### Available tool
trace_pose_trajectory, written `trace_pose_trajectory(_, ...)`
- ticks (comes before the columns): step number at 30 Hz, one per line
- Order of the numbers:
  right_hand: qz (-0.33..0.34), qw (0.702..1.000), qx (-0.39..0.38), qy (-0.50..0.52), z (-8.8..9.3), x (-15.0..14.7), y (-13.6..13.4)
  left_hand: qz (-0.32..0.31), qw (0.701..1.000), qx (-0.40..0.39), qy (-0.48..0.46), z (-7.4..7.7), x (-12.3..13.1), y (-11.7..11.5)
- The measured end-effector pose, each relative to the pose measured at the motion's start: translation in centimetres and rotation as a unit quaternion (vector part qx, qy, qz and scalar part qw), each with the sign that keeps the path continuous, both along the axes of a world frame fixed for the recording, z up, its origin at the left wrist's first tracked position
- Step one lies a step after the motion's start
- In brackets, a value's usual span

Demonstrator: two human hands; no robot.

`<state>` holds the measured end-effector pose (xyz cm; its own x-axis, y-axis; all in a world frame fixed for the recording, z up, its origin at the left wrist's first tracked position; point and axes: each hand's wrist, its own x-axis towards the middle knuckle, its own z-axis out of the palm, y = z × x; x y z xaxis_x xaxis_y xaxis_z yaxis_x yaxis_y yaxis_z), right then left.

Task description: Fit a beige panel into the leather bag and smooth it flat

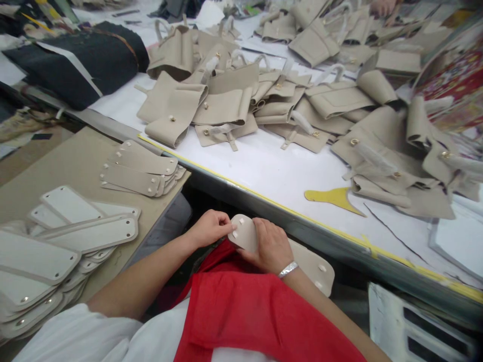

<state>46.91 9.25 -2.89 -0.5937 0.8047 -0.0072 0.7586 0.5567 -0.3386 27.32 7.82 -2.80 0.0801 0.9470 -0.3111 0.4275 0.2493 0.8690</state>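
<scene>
A long beige panel [247, 232] with rounded ends lies across my lap, small white tabs standing at its corners. My right hand [273, 246] is wrapped round the panel near its left end, thumb below and fingers over the top. With finger and thumb pinched together, my left hand [211, 229] grips at the corner by a white tab [234, 234]. The panel's right end [319, 269] sticks out past my right wrist, also with white tabs; its middle is hidden by that hand and forearm.
Beige bag parts [226, 100] with handles cover the white table [241, 163]. A yellow pointed piece [334, 197] lies near its edge. On the board [75, 156] at left are stacked beige panels [141, 166] and pale panels with holes [90, 234]. A black roll [86, 60] stands behind.
</scene>
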Motion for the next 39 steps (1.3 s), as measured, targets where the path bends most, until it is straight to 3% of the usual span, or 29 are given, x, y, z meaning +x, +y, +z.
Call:
trace_pose_trajectory(6, -0.002, 1.0, -0.002, -0.005, -0.04, -0.08, 0.05, 0.013, 0.999, 0.0, 0.046, -1.13, -0.38, -0.38)
trace_pose_trajectory(39, 0.021, 0.999, 0.03, -0.035, -0.15, -0.91, -0.4, -0.032, 0.989, 0.079, 0.123, -0.78, -0.91, -0.99)
